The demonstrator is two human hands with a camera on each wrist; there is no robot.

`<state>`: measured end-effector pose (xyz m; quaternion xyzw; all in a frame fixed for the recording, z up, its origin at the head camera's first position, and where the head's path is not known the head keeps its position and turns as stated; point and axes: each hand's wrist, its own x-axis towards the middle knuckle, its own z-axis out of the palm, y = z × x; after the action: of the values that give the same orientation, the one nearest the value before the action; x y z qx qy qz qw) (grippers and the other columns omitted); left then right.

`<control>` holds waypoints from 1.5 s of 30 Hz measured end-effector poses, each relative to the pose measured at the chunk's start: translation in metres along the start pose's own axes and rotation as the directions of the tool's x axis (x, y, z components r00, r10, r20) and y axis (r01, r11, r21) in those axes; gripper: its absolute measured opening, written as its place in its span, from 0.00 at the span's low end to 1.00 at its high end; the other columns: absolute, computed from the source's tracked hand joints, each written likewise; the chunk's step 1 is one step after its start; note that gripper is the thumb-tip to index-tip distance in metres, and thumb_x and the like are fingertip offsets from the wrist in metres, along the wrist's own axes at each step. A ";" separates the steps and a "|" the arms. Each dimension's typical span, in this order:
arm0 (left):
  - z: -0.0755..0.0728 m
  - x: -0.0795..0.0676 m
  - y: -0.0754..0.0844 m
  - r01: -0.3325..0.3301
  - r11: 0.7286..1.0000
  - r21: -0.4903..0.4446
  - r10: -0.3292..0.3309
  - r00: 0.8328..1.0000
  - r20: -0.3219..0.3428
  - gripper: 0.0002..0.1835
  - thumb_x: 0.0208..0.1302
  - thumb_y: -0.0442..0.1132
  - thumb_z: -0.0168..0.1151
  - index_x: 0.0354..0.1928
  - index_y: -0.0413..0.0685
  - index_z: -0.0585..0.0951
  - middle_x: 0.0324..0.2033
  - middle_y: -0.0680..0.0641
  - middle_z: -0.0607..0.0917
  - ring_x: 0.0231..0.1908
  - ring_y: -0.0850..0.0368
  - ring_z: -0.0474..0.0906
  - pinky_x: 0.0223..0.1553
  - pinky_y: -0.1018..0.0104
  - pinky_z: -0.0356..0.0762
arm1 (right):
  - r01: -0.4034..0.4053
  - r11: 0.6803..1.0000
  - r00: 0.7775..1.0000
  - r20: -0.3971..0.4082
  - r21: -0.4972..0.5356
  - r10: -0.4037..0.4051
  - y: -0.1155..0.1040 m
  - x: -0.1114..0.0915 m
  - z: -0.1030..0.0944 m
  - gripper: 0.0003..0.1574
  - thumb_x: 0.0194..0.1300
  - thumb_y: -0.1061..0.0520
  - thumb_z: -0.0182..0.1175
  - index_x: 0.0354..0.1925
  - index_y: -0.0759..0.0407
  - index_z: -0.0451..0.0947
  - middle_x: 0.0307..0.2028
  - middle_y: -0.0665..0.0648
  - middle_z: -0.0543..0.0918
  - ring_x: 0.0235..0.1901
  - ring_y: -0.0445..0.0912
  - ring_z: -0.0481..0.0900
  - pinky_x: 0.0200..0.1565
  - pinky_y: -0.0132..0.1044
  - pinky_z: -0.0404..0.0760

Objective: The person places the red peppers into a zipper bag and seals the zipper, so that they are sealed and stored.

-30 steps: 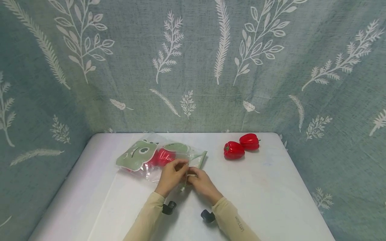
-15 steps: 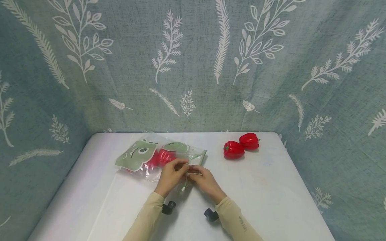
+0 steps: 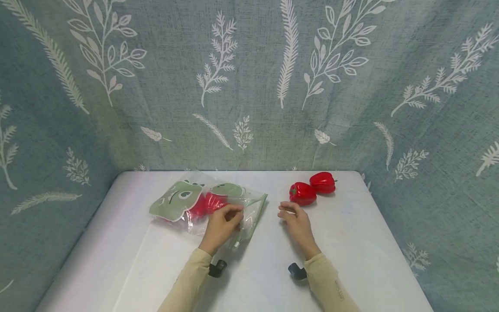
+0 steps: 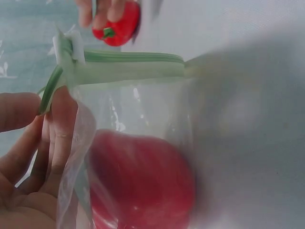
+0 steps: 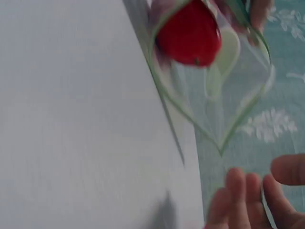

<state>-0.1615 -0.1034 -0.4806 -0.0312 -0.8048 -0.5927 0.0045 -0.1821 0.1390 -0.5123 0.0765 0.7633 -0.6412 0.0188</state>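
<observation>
A clear zip bag (image 3: 249, 216) with green cartoon prints and a green-edged mouth lies at the left of the table, red bell peppers (image 4: 143, 181) inside it. My left hand (image 3: 222, 225) pinches the mouth's edge between thumb and fingers, beside the white slider (image 4: 69, 47). In the right wrist view the mouth gapes, a pepper (image 5: 190, 36) showing through it. My right hand (image 3: 298, 223) holds nothing, its fingers loosely bent, just short of two loose red bell peppers. The nearer pepper (image 3: 302, 194) lies right beyond its fingertips; the other pepper (image 3: 322, 183) touches it from behind.
The white table (image 3: 370, 260) ends at a green-grey curtain (image 3: 265, 143) with white leaf prints, which hangs behind it and on both sides. A dark wrist camera (image 3: 217, 268) sits by the left sleeve, another dark camera (image 3: 297, 271) by the right.
My right hand has let go of the bag's mouth and moved right toward the loose peppers. The left hand keeps its pinch on the bag's edge in the same place.
</observation>
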 end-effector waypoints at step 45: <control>-0.001 0.001 0.000 0.001 1.000 0.014 -0.001 1.000 -0.001 0.13 0.67 0.34 0.66 0.52 0.40 0.85 0.38 0.47 0.86 0.35 0.54 0.82 0.34 0.65 0.86 | -0.086 0.986 0.992 -0.102 -0.143 0.072 0.018 0.057 -0.075 0.41 0.70 0.61 0.63 0.75 0.59 0.58 0.73 0.66 0.64 0.70 0.61 0.65 0.66 0.51 0.71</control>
<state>-0.1626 -0.1047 -0.4800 -0.0303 -0.8089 -0.5872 0.0049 -0.2307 0.2213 -0.5233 0.1359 0.8048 -0.5776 0.0127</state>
